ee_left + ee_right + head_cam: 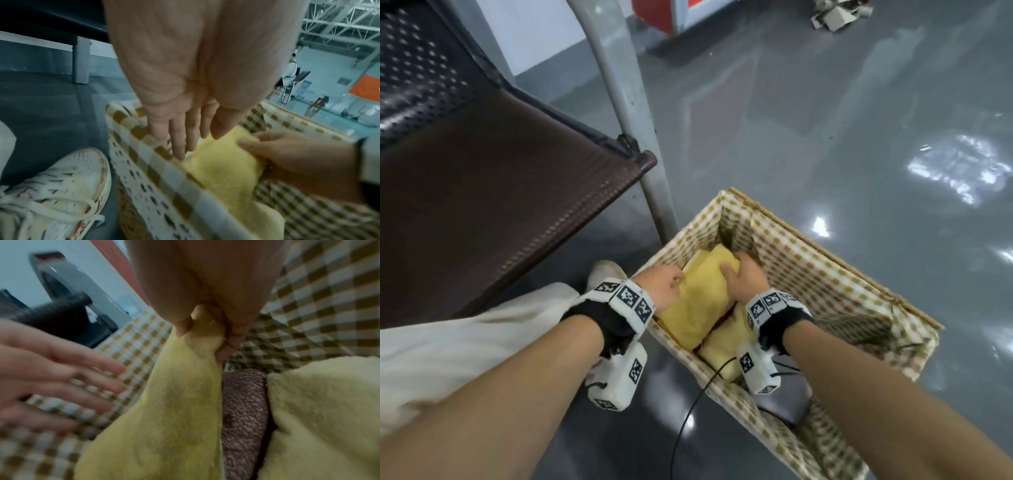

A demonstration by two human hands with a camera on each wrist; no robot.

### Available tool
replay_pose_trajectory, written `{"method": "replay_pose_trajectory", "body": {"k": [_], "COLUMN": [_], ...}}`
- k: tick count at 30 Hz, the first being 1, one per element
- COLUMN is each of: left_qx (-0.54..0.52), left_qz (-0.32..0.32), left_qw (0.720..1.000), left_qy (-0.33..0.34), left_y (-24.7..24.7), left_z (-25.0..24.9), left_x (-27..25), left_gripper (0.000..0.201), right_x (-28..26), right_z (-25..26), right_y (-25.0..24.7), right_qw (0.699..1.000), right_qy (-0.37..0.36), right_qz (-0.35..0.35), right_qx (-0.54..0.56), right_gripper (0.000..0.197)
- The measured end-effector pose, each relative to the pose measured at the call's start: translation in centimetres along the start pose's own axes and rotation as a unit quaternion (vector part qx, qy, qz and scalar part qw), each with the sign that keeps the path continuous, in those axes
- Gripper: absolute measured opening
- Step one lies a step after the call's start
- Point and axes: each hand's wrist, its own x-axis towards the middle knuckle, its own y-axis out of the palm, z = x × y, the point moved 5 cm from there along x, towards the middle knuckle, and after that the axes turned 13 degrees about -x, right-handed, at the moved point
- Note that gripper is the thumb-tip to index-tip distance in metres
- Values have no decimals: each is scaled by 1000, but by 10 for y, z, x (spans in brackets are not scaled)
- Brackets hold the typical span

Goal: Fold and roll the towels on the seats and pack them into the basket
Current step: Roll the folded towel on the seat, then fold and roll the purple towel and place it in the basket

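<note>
Right grip (744,279) clamped on fluffy yellow towel roll (698,303) inside gingham-lined basket (822,270); left grip (662,286) slack.

The left hand (197,78) reaches down with straight fingers (179,142) over the near rim of the checked-lined basket (156,168), apparently just clear of the yellow towel (224,170) inside. The right hand (298,159) grips the towel's far end. A white shoe (68,186) stands beside the basket on the floor (51,113).

Glossy grey floor (825,120), brown perforated seat (482,205)
</note>
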Motion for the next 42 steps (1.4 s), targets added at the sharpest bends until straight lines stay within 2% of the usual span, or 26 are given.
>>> {"method": "replay_pose_trajectory", "body": {"k": [3,5,8,11,15,17,20,23,25,29,35,37,40,42], "left_qx": [-28,-39,-62,-73,-98,-139,-247,-265,-271,-280,-205,-191,-155,-117], "left_qz": [-28,-43,-56,-82,-168,-213,-288,-373,-411,-462,-503,-520,-573,-592], "left_qw": [999,998,995,991,976,961,916,879,861,838,838,827,795,785], "left_qy": [17,26,53,78,102,113,132,137,126,75,-52,-89,-126,-144], "left_y": [-19,-31,-54,-85,-144,-175,-220,-256,-268,-268,-248,-244,-242,-241], "left_z": [0,-3,-14,-26,-30,-26,-11,21,56,146,283,323,370,392], "left_x": [-8,-21,-43,-80,-146,-185,-249,-307,-339,-387,-433,-449,-474,-487], "left_gripper": [28,25,20,19,18,19,19,17,17,13,15,19,20,21], "right_x": [5,-2,-18,-46,-90,-114,-159,-202,-226,-264,-297,-303,-305,-305], "right_z": [10,20,45,93,184,239,322,396,440,512,573,588,608,620], "right_y": [7,4,-21,-58,-113,-135,-155,-155,-139,-80,40,78,129,158], "right_qw": [997,989,978,966,946,926,892,858,832,789,736,720,711,714], "right_qy": [-12,-41,-107,-195,-290,-345,-417,-477,-514,-568,-627,-643,-649,-649], "right_qz": [25,39,31,6,-43,-69,-94,-115,-112,-62,16,46,86,101], "right_qx": [-70,-139,-174,-170,-140,-136,-145,-153,-175,-228,-255,-256,-254,-242], "right_gripper": [53,46,31,26,21,20,19,18,16,16,17,18,20,21]}}
